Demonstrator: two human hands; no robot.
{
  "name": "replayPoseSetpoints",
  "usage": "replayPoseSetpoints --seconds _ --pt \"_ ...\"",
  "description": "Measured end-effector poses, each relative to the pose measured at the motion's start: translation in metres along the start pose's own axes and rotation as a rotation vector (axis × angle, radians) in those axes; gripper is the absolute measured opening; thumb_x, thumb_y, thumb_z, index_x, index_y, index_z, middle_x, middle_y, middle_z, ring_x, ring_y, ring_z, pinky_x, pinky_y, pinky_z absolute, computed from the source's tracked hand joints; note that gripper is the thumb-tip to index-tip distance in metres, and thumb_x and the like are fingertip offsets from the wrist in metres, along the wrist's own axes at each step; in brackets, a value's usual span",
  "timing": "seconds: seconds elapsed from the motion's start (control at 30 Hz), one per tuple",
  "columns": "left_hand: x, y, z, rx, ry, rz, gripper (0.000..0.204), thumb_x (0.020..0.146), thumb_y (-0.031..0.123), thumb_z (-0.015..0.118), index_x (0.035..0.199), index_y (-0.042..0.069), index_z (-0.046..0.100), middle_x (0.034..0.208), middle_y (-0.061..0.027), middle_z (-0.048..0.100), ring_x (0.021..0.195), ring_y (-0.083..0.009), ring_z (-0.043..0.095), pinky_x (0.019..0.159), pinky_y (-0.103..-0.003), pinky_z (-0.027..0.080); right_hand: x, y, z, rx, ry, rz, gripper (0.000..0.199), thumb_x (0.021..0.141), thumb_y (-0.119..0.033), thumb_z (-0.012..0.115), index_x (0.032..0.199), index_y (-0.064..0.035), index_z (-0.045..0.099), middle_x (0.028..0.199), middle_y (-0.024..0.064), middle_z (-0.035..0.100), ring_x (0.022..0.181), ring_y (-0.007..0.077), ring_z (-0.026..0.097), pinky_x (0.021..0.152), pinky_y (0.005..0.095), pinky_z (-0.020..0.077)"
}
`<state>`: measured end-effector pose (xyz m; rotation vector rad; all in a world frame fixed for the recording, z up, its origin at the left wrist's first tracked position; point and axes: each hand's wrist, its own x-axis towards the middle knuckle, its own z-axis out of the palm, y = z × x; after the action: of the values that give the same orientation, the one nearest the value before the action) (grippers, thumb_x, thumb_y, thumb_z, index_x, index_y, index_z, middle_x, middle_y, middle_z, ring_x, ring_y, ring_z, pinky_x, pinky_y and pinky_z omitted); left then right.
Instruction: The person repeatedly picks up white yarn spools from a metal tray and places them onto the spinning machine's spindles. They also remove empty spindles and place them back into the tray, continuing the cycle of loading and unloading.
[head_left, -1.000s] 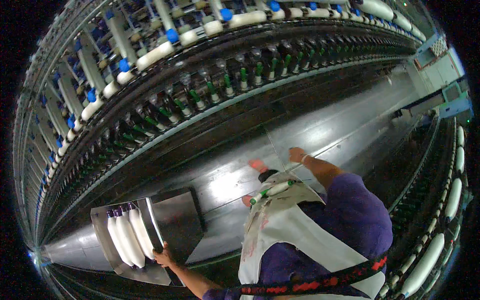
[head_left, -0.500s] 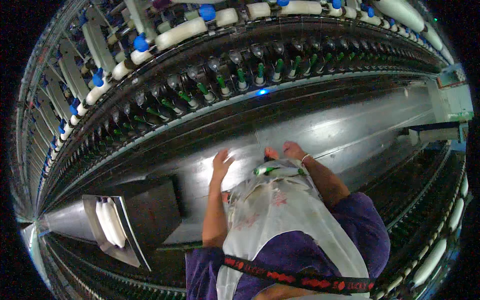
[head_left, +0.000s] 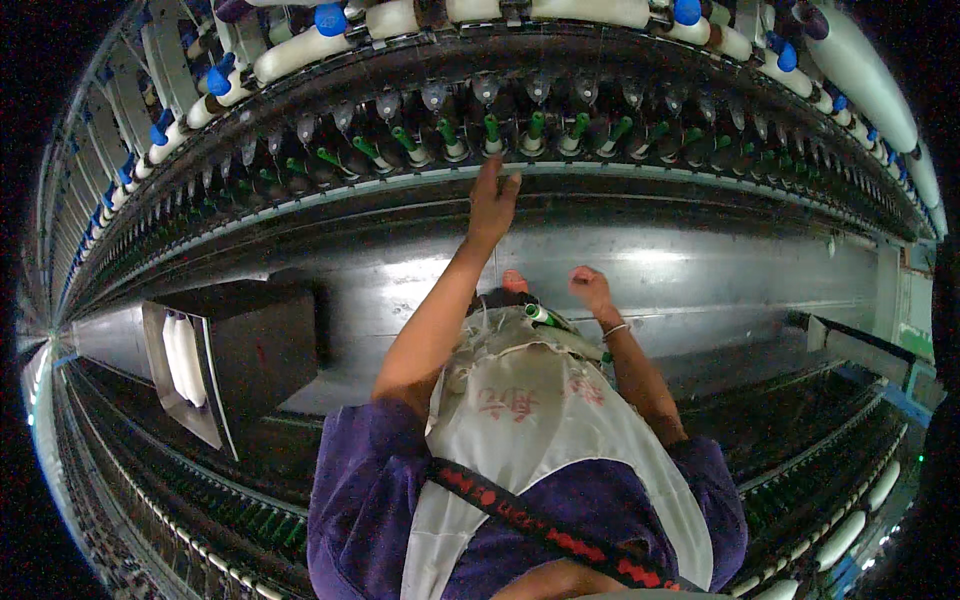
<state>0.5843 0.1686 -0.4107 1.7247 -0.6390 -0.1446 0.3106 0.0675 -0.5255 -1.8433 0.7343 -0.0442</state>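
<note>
My left hand (head_left: 490,205) reaches forward to the rail of the spinning machine, fingers stretched and apart, the tips just below a green-topped bobbin (head_left: 491,135). I see nothing held in it. My right hand (head_left: 592,288) is over the floor to the right of my waist, its fingers curled in; what they hold, if anything, cannot be made out. On my front is a white apron (head_left: 530,400), with green-ended tubes (head_left: 542,316) sticking out at its upper fold. A row of green-topped bobbins stands along the machine, to both sides of my left hand.
Thick white rollers (head_left: 300,57) with blue knobs (head_left: 331,19) run above the bobbins. A dark box (head_left: 260,345) with white spools (head_left: 183,358) at its open end stands on the shiny floor (head_left: 680,265) at left. Another machine row (head_left: 840,540) lies behind me.
My left hand has gone forward from over the floor to the bobbin row. My right hand stays near the apron, now further from it. The view has turned, and the blue light no longer shows.
</note>
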Motion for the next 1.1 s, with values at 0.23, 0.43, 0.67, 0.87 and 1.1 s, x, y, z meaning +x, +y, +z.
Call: replayPoseSetpoints --seconds 0.23,0.43,0.67,0.87,1.1 --pt "0.002 0.012 0.01 0.046 0.032 -0.033 0.061 0.083 0.02 0.074 0.135 -0.001 0.048 0.124 -0.0211 0.059 0.116 -0.0348 0.056 0.1 -0.042 0.044 -0.072 -0.219 -0.071 0.372 -1.143 -0.182 0.024 0.092 -0.02 0.062 0.107 -0.0014 0.067 0.102 0.0074 0.07 0.096 0.0176 0.064 0.089 0.0361 0.0487" --pt "-0.052 0.027 -0.004 0.043 -0.436 -0.388 0.045 0.08 0.016 0.075 0.122 0.006 0.06 0.121 -0.0144 0.063 0.113 -0.0289 0.06 0.097 -0.04 0.047 -0.112 -0.285 -0.052 -0.824 -0.433 -0.768 0.029 0.083 -0.017 0.062 0.11 -0.0086 0.063 0.088 0.011 0.061 0.093 0.0293 0.063 0.074 0.0435 0.0474" --pt "-0.053 0.028 -0.029 0.089 -0.498 -0.27 0.046 0.081 0.017 0.075 0.123 0.008 0.06 0.114 -0.0117 0.068 0.103 -0.0253 0.065 0.091 -0.036 0.051 -0.092 -0.274 0.004 -0.867 -0.596 -0.682 0.011 0.073 -0.012 0.061 0.078 -0.003 0.067 0.078 0.0117 0.061 0.082 0.0294 0.064 0.073 0.044 0.0492" --pt "-0.055 0.028 -0.073 -0.034 -0.485 -0.456 0.046 0.082 0.015 0.075 0.125 0.007 0.059 0.114 -0.0115 0.067 0.099 -0.0229 0.066 0.086 -0.036 0.053 -0.107 -0.327 -0.002 -0.36 -0.611 -0.519 0.009 0.074 -0.002 0.061 0.076 -0.0101 0.064 0.089 0.0065 0.062 0.09 0.0273 0.064 0.069 0.041 0.0486" --pt "-0.043 0.023 -0.094 -0.045 -0.448 -0.335 0.044 0.086 0.016 0.073 0.127 0.008 0.058 0.109 -0.0075 0.067 0.095 -0.0161 0.064 0.087 -0.032 0.052 -0.113 -0.354 0.018 -0.682 -0.626 -0.551 0.012 0.08 -0.005 0.059 0.09 -0.0103 0.059 0.086 0.0066 0.062 0.086 0.0301 0.064 0.07 0.0446 0.0487"
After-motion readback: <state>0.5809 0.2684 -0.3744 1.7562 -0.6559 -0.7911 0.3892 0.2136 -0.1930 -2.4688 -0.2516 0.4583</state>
